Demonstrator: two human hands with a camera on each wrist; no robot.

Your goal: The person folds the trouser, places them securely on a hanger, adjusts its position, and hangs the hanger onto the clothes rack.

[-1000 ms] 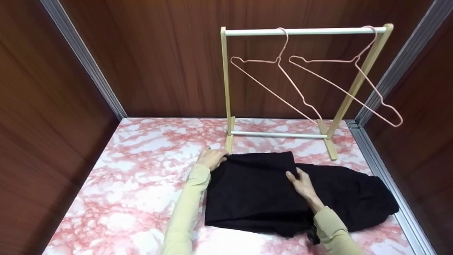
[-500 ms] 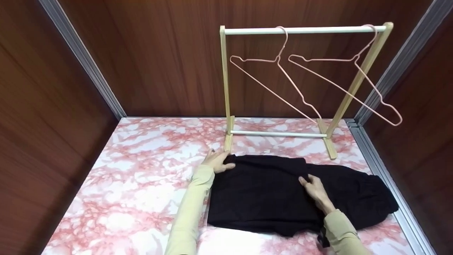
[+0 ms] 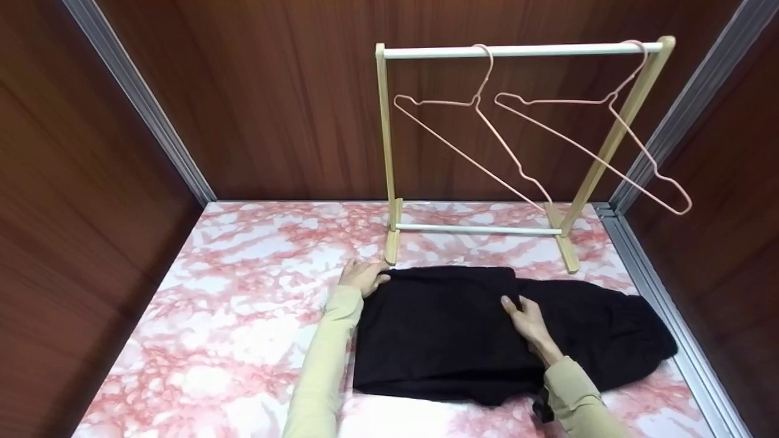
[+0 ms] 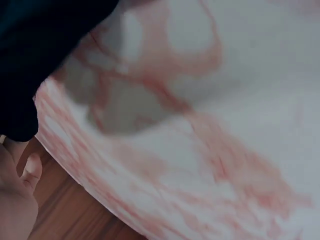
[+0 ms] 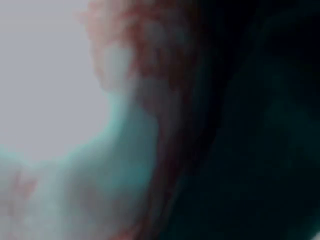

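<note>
Black trousers [image 3: 438, 328] lie folded on the table, their legs doubled over at the left and a gathered waistband [image 3: 639, 328] at the right. My left hand [image 3: 363, 277] pinches their far left corner. At the right edge of the upper layer, my right hand [image 3: 526, 319] grips the cloth with the thumb on top and the fingers partly hidden under it. The left wrist view catches part of the left hand [image 4: 15, 195] beside dark cloth [image 4: 45, 45]. In the blurred right wrist view, dark cloth [image 5: 255, 150] fills the right side.
Behind the trousers stands a wooden rack [image 3: 389, 146] with white bars. Two pink hangers, one left [image 3: 444, 140] and one right [image 3: 560, 131], hang from its top bar. Brown panels [image 3: 292, 109] enclose the marbled table [image 3: 231, 304] at the back and sides.
My right hand has shifted right with the upper layer's edge, then slightly back left. My left hand moved a little right, then back to the far corner. The cloth lies flatter.
</note>
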